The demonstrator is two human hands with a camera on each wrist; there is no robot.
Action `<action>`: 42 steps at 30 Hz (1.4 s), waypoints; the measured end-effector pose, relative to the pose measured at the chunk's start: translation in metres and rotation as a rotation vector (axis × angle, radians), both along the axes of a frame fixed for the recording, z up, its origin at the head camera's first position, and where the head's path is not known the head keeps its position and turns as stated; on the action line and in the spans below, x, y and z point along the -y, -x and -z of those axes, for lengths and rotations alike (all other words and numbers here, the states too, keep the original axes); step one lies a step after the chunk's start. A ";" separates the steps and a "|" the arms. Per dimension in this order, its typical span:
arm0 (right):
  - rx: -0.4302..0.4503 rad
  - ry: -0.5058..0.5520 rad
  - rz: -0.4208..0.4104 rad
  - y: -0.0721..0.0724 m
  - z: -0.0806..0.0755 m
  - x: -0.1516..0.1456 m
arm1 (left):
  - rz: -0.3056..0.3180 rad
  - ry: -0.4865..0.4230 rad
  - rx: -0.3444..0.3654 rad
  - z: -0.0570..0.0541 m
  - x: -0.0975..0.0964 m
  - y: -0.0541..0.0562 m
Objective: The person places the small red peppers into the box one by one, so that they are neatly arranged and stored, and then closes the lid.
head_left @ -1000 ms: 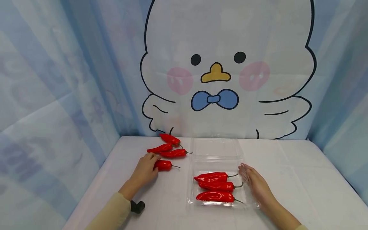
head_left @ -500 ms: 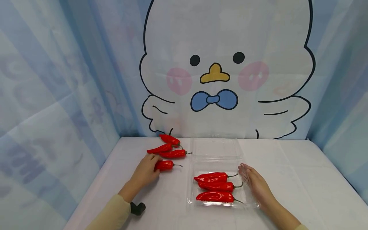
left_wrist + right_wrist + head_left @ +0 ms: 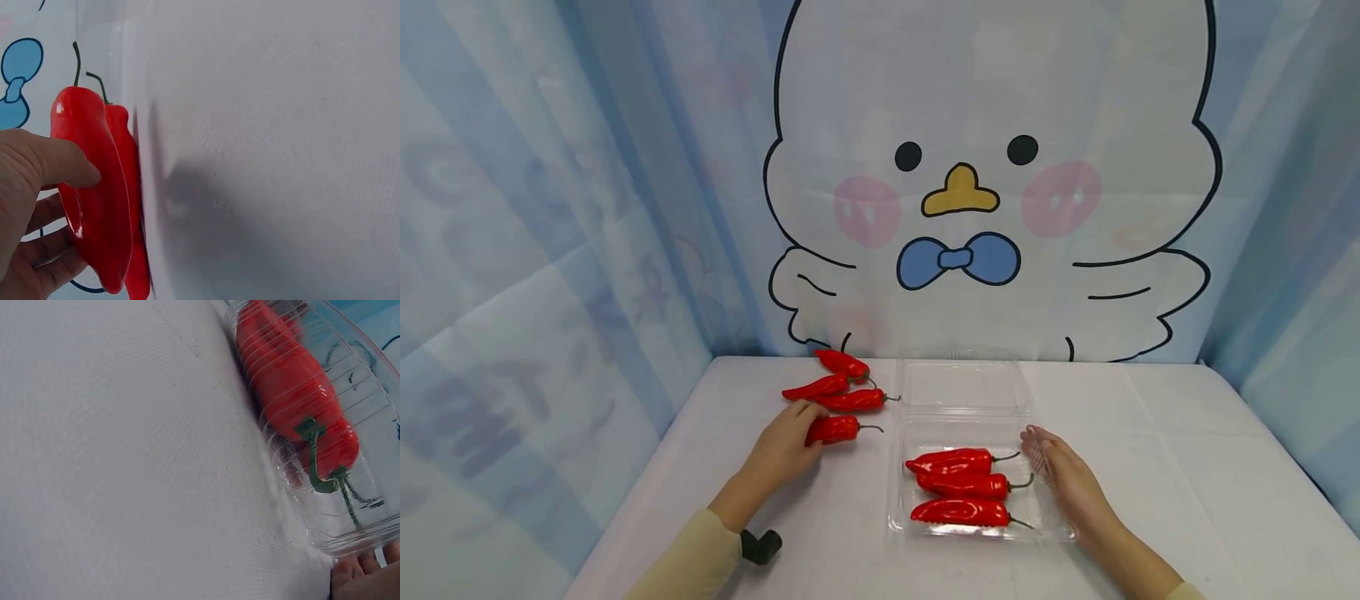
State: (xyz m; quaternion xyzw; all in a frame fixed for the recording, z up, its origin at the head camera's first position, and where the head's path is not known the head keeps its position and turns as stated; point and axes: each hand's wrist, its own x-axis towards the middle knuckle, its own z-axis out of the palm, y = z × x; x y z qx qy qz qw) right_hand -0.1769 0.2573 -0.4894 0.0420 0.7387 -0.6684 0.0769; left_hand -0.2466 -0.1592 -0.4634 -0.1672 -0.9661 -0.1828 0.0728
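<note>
My left hand (image 3: 784, 442) pinches a red chili pepper (image 3: 837, 429) with a green stem, left of the container. In the left wrist view the thumb lies on one side of this pepper (image 3: 94, 150) and the fingers on the other; a second pepper (image 3: 134, 206) shows behind it. A clear plastic clamshell box (image 3: 917, 435) stands with its lid (image 3: 966, 387) folded back. Inside lie three red peppers (image 3: 964, 486), stems to the right. My right hand (image 3: 1072, 483) rests along the box's right side, fingertips at its wall.
Behind the left hand lie three loose red peppers (image 3: 856, 400) near the table's back left. A white cloth (image 3: 1187, 467) covers the table. A curtain with a cartoon bird (image 3: 962, 317) hangs right behind the table edge. A black device (image 3: 762, 547) sits at the left wrist.
The pepper in my left hand has shifted slightly right and away from me, with the hand following. My right hand, the box and the other peppers stay where they were.
</note>
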 end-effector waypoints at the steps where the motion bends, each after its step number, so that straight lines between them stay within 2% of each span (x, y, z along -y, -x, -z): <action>1: 0.000 0.003 -0.001 0.000 0.000 0.000 | 0.000 -0.003 -0.002 -0.001 -0.001 -0.001; 9: 0.006 0.012 0.004 0.000 -0.002 0.001 | 0.031 -0.041 -0.007 -0.006 -0.007 -0.007; 17: 0.001 0.012 0.005 0.000 -0.003 0.002 | 0.031 -0.059 0.007 -0.006 -0.010 -0.010; 27: 0.021 -0.004 0.008 0.000 -0.003 0.002 | 0.072 -0.100 0.003 -0.007 -0.017 -0.015; 32: 0.031 -0.003 0.014 0.000 -0.003 0.002 | 0.089 -0.136 0.025 -0.012 -0.023 -0.019; 42: 0.018 -0.002 0.009 0.000 -0.001 0.001 | 0.118 -0.136 0.002 -0.020 -0.032 -0.025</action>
